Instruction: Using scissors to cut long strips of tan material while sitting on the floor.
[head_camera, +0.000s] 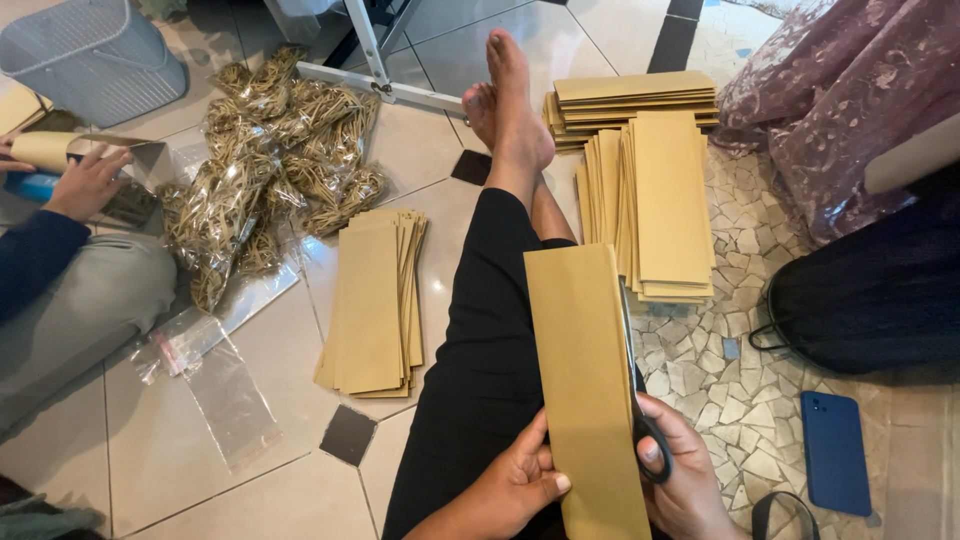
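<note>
Tan-gold card, a long folded strip (585, 390), lies lengthwise over the person's black-trousered leg (480, 350) in the head view. The left hand (515, 485) grips the strip's near left edge, thumb on top and fingers curled under it. The right hand (690, 480) is closed through the black handles of a pair of scissors (632, 385), whose blades run up along the strip's right edge; whether the blades are parted cannot be told.

Taking the strip as the landmark: just right of its far end lies a stack of like strips (655, 205) on the mosaic floor, and beyond that a second stack laid crosswise (630, 100). Left of the strip, across the leg, sits a smaller fanned pile of strips (375, 305) on the pale tiles. Farther left and beyond, a heap of clear bags filled with gold twine-like loops (265, 165). At the far left another person's hand (85, 180) rests on a card piece. Right of the strip's near end lies a blue phone (835, 450), with a dark bag (880, 290) above it.
</note>
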